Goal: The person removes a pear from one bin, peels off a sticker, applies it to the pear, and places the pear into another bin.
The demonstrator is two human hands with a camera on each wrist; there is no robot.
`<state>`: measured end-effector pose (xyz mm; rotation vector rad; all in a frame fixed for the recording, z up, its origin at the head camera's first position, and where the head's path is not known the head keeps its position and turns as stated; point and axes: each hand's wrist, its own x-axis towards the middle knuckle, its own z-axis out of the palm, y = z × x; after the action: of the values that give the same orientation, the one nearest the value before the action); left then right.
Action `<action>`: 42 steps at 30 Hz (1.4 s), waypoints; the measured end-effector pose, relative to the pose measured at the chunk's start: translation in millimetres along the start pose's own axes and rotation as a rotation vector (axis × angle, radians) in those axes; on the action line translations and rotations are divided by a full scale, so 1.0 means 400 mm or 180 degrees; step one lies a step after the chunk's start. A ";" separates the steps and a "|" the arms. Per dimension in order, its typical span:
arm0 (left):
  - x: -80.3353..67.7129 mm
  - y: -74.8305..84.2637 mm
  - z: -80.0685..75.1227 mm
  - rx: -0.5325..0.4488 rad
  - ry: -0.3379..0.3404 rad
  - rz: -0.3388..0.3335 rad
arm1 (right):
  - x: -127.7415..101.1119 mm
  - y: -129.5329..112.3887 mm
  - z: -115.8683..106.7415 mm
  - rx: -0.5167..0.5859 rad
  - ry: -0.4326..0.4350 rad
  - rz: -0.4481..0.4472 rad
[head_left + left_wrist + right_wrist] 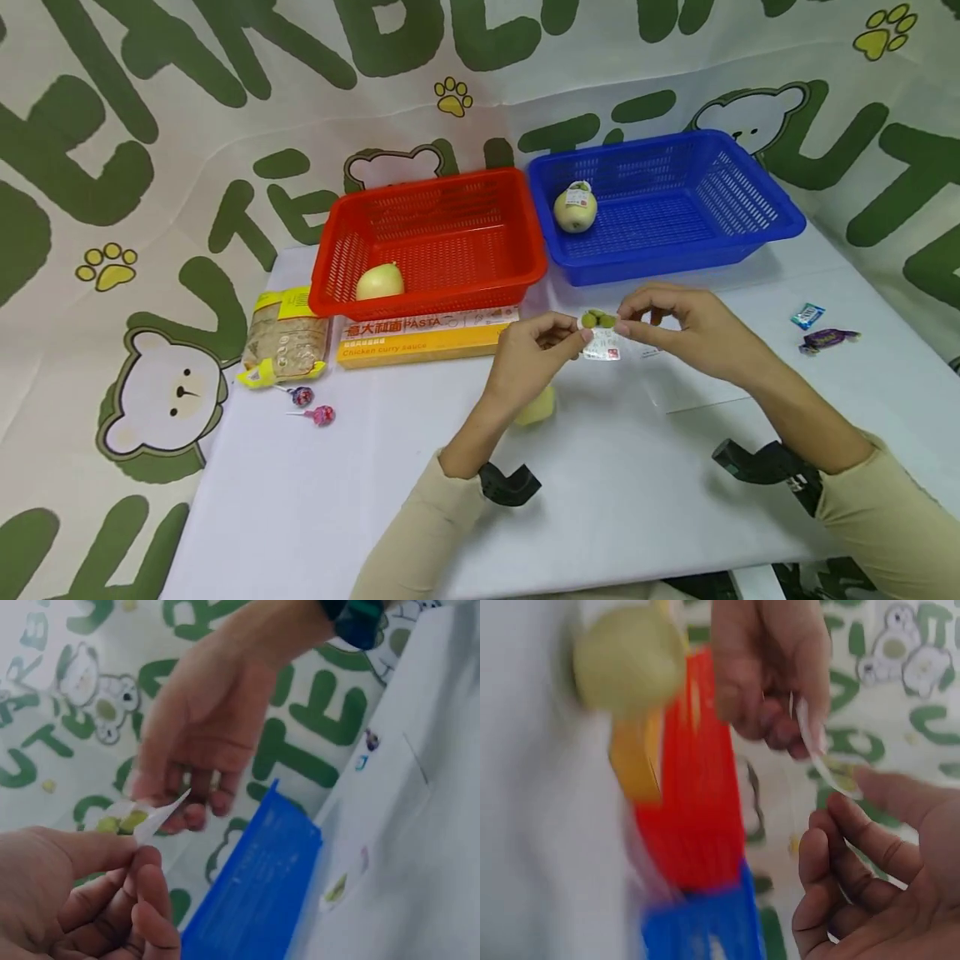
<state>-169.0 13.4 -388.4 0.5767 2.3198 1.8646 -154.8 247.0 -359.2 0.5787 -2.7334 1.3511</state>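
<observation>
Small clear packet (602, 335) of green pieces pinched between left hand (534, 348) and right hand (678, 321), bare table (390, 500) nearer than both hands, red basket (525, 275) and blue basket (570, 271) just beyond

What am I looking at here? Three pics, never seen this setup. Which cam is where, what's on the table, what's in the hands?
No machine here: a person works with bare hands and wears three cameras. The wide picture comes from the head, looking down; the other two come from the wrists, close and blurry.

The left hand and right hand pinch opposite ends of a small clear packet with green pieces inside, above the white table.

On the table: a red basket with a pale round fruit, and a blue basket with a labelled fruit. In front lie a pasta box, a bagged food pack, two lollipops, two wrapped sweets and a yellowish fruit behind the left wrist.
</observation>
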 end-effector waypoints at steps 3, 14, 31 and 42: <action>-0.035 -0.015 -0.044 -0.0002 0.0044 -0.0136 | 0.013 -0.011 0.058 0.0315 -0.0118 0.0125; -0.118 -0.050 -0.132 0.0377 0.0270 -0.0538 | 0.054 -0.028 0.200 0.0516 -0.0386 0.0233; -0.143 -0.097 -0.146 0.1669 0.0018 -0.0527 | 0.036 0.016 0.269 0.0597 -0.0691 0.0431; -0.149 -0.118 -0.154 0.1171 -0.0265 -0.0579 | -0.006 0.027 0.290 0.0919 -0.0790 0.0587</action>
<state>-144.2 -72.7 -427.7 0.4485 2.5756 1.3208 -141.3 164.1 -439.6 0.5529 -2.8619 1.8562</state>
